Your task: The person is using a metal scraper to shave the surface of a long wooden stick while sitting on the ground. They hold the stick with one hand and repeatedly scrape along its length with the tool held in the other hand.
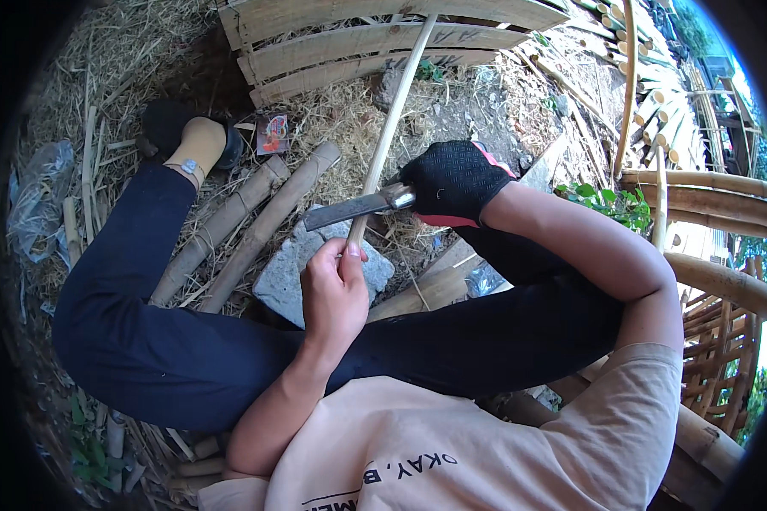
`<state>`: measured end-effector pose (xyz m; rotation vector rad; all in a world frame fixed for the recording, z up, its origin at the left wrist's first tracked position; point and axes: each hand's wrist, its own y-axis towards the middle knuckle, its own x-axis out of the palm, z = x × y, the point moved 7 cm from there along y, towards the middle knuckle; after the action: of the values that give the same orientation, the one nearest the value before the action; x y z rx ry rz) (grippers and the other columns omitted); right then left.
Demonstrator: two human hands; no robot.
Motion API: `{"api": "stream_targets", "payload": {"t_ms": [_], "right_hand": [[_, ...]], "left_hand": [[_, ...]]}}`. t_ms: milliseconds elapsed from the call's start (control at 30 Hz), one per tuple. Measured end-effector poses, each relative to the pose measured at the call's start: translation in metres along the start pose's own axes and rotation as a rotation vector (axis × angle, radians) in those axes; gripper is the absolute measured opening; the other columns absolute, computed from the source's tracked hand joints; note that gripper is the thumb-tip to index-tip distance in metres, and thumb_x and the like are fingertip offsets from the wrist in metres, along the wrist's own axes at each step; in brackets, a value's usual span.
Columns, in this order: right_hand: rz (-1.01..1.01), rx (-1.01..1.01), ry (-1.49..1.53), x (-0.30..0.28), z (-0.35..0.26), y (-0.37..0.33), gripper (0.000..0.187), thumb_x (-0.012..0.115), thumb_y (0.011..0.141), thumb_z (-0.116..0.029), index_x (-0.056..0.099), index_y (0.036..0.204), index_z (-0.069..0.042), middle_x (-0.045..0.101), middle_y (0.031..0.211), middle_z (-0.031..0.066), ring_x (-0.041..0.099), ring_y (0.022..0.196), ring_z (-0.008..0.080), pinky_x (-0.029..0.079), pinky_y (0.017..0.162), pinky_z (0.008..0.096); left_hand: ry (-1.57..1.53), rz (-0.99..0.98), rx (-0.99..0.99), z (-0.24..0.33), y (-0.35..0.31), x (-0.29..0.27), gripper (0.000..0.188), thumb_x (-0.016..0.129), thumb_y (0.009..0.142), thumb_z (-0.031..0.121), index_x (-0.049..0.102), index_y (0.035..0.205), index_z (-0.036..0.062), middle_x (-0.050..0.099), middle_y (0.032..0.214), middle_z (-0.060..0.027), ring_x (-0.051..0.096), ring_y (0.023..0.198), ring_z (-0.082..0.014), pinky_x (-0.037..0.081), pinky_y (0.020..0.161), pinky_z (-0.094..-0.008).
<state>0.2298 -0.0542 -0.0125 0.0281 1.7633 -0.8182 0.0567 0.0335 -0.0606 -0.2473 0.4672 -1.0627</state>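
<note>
My bare left hand (pixel 337 285) is closed around the lower end of a long, pale bamboo strip (pixel 398 102), thumb along it. The strip slants up and away to a wooden slatted crate. A black glove with red trim covers my right hand (pixel 456 183), its fingers wrapped round the handle of a knife (pixel 345 211). The handle itself is mostly hidden by the glove. The flat, dark blade, with a shiny metal collar, lies across the strip just above my left hand. Below both hands sits a rough grey stone block (pixel 285 277).
The slatted crate (pixel 375 43) stands at the far side. Two bamboo poles (pixel 239 226) lie left of the stone, near a red packet (pixel 272 134). Clear plastic (pixel 47 200) is at the left. Cut bamboo (pixel 660 119) is piled far right, beside a bamboo frame (pixel 699 200). Straw covers the ground.
</note>
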Motion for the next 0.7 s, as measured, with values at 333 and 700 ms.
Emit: {"api": "stream_targets", "payload": {"t_ms": [333, 700], "right_hand": [[0.262, 0.356, -0.109, -0.033, 0.15, 0.017, 0.023, 0.065, 0.079, -0.029, 0.073, 0.09, -0.01, 0.069, 0.083, 0.0192, 0.068, 0.08, 0.0379, 0.054, 0.072, 0.0465], [0.162, 0.068, 0.082, 0.005, 0.091, 0.003, 0.033, 0.07, 0.081, -0.04, 0.072, 0.1, -0.013, 0.07, 0.083, 0.0186, 0.068, 0.079, 0.0393, 0.053, 0.073, 0.0467]], "left_hand": [[0.03, -0.026, 0.1, 0.009, -0.007, 0.003, 0.021, 0.05, 0.101, 0.013, 0.059, 0.086, 0.0007, 0.049, 0.062, -0.0015, 0.044, 0.053, -0.0097, 0.033, 0.049, -0.0293], [-0.517, -0.229, -0.357, 0.002, 0.004, 0.006, 0.028, 0.043, 0.107, 0.027, 0.053, 0.091, 0.0065, 0.035, 0.06, 0.0107, 0.025, 0.045, 0.0009, 0.02, 0.041, -0.0196]]}}
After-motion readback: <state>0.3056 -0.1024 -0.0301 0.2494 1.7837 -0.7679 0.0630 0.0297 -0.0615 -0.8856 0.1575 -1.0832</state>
